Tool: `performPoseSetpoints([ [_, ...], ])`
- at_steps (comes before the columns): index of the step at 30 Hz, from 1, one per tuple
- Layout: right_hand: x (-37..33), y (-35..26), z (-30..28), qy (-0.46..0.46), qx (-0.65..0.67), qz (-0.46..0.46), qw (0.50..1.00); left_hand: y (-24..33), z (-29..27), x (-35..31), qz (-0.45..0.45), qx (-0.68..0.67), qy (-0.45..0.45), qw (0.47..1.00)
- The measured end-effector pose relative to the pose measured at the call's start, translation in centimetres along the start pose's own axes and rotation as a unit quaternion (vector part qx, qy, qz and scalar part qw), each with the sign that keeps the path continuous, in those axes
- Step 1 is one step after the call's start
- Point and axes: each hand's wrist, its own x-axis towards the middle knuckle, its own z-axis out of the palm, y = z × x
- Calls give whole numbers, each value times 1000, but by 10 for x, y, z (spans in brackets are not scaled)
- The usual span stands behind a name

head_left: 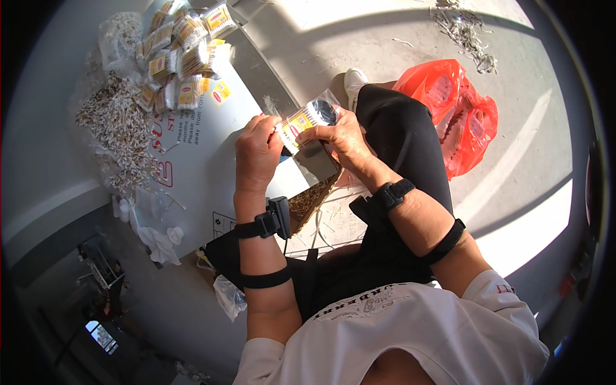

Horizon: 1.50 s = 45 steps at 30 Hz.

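Observation:
Both hands hold a clear plastic pack of cotton swabs [298,124] with a yellow and white label, above the edge of a white printed board [221,151]. My left hand [256,151] is closed at the pack's left end, by the swab tips. The right hand [348,140] grips the other end, its thumb lying across the front. A dark round shape shows at the clear film of that end; I cannot tell what it is. On the board, left of my hands, a heap of loose cotton swabs [119,122] lies beside several filled swab packs [186,54].
A yellow label card [220,93] lies near the packs. Below the board's edge stands an open cardboard box [314,202]. Red plastic bags [471,119] rest on the floor to the right of my leg, and pale scraps [465,35] lie farther off.

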Motion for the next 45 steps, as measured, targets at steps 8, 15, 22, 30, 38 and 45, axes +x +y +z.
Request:
performPoseSetpoints([
  [8,0,-1,0,1,-27,5,1000,-4,7,-2,28,1,45,999],
  [15,-2,-3,-1,1,-14,15,1000,5,7,-15,-49,-70,37,996],
  [22,-4,6,3,43,4,-19,999,0,7,-18,-35,-16,43,998],
  [30,-6,5,2,64,-32,-13,997,1,11,-14,-13,2,49,999],
  [38,-7,5,3,41,34,-6,999,16,20,-23,-1,79,110,991],
  [45,-1,16,-9,51,8,-36,998,55,46,-46,-35,201,-50,978],
])
